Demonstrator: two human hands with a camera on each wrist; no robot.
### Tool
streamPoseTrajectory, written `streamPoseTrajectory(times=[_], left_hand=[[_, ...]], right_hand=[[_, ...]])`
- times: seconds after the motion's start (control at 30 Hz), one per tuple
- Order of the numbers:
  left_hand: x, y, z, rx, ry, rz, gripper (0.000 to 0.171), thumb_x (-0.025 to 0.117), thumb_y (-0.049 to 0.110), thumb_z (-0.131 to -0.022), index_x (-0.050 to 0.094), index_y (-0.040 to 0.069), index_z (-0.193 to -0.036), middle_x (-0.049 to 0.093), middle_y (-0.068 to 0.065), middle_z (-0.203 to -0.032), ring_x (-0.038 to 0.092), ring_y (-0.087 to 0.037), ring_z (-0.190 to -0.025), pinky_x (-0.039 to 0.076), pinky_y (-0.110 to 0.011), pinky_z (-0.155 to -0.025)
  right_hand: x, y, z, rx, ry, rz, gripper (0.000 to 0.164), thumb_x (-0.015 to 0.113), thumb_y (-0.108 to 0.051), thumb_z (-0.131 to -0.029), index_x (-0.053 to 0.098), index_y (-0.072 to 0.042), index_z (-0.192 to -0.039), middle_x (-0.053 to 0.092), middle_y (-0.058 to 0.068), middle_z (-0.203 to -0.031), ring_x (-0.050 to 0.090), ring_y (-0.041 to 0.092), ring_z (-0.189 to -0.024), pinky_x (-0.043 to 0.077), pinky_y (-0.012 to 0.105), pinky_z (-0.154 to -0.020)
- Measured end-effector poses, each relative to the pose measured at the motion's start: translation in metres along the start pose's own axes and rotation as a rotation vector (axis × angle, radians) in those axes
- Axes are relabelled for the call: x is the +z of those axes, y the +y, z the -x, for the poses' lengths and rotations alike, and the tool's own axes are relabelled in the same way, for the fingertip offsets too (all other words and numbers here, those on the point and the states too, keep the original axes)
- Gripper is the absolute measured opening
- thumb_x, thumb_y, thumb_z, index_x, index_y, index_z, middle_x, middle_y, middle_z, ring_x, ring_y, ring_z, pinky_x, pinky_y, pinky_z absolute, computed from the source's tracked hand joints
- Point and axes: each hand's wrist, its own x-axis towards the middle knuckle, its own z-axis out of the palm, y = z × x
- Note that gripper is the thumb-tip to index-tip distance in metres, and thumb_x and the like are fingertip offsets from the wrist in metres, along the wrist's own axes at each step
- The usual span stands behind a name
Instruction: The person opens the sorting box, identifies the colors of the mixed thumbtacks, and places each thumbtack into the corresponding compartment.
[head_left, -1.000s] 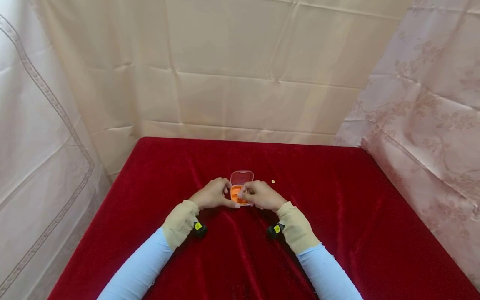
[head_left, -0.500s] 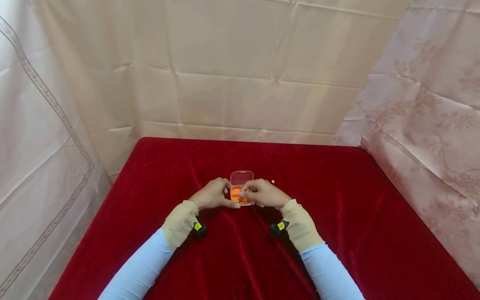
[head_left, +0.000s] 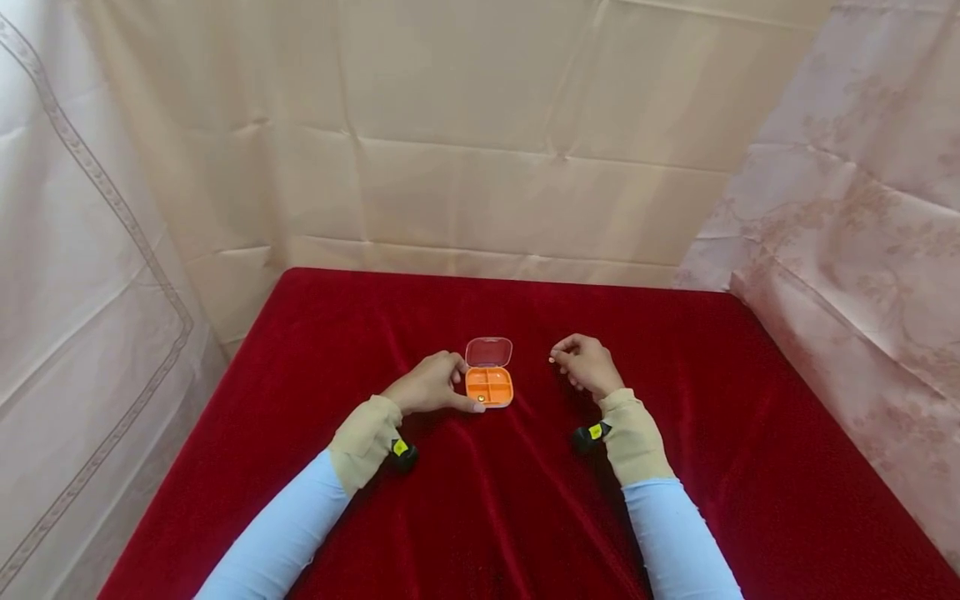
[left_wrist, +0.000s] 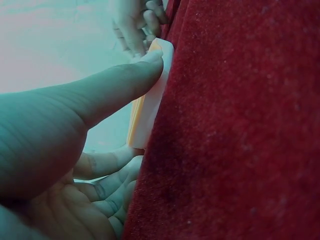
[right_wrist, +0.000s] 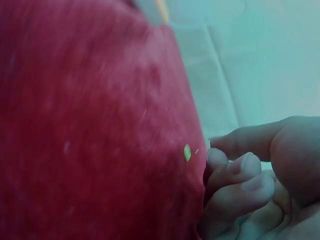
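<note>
An orange pill box (head_left: pixel 489 387) lies on the red cloth, its clear lid (head_left: pixel 488 352) raised at the far side. One small yellowish pill (head_left: pixel 481 398) sits in its near left compartment. My left hand (head_left: pixel 431 383) holds the box's left side between thumb and fingers; in the left wrist view the thumb presses the box's edge (left_wrist: pixel 150 110). Further right, my right hand (head_left: pixel 590 365) is beside another small yellowish pill (head_left: pixel 552 360). In the right wrist view that pill (right_wrist: pixel 187 153) shows just off the fingertips, with the fingers loosely bent.
Red velvet cloth (head_left: pixel 420 308) covers the table. A beige curtain (head_left: pixel 465 150) hangs behind it, with a white curtain (head_left: pixel 82 333) to the left and a floral one (head_left: pixel 862 233) to the right.
My right hand has left the pill box and moved right to the loose pill, uncovering the box's compartments. The left hand stays at the box.
</note>
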Motion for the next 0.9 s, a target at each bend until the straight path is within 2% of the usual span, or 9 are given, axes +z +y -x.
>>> streamPoseTrajectory(times=[0.33,0.9], left_hand=[[0.001,0.000,-0.001,0.013,0.004,-0.011,0.060,0.085,0.045,-0.070,0.060,0.008,-0.111,0.053,-0.004,-0.096,0.048,-0.017,-0.087,0.041,-0.028,-0.074],[0.000,0.000,0.000,0.009,0.011,-0.008,0.061,0.085,0.044,-0.069,0.060,0.007,-0.111,0.054,-0.004,-0.095,0.049,-0.017,-0.086,0.042,-0.028,-0.074]], right_hand=[[0.001,0.010,-0.002,0.034,0.021,-0.011,0.017,0.067,-0.021,-0.093,0.066,-0.007,-0.102,0.058,0.008,-0.075,0.044,0.011,-0.050,0.038,0.026,-0.044],[0.003,0.015,-0.008,0.020,0.005,0.033,0.015,0.064,-0.022,-0.095,0.065,-0.008,-0.100,0.058,0.009,-0.076,0.045,0.012,-0.048,0.039,0.026,-0.044]])
